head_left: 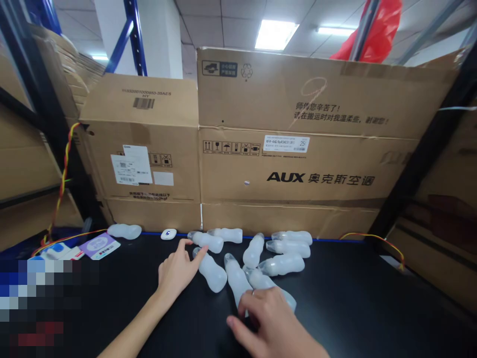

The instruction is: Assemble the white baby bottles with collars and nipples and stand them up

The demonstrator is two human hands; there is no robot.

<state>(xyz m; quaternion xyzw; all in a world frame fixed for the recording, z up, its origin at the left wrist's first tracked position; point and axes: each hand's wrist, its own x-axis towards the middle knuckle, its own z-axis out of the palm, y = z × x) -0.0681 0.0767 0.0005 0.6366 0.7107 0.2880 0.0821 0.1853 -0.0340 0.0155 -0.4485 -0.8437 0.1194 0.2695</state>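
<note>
A cluster of frosted bottles [257,258] lies on its side on the black bench [372,298], just in front of the AUX box [298,164]. The left hand [179,271] rests flat and loosely spread, its fingertips touching 1 bottle [210,271] at the cluster's left edge. The right hand [272,323] curls over the nearest bottle [238,281], seemingly closing on it, though the grip itself is hidden. This looks like the picking-up step; a lift would call for a firm wrap around the slick body. Left of the cluster lie a stray bottle [124,231], a white puck [168,233] and a purple card [100,246].
</note>
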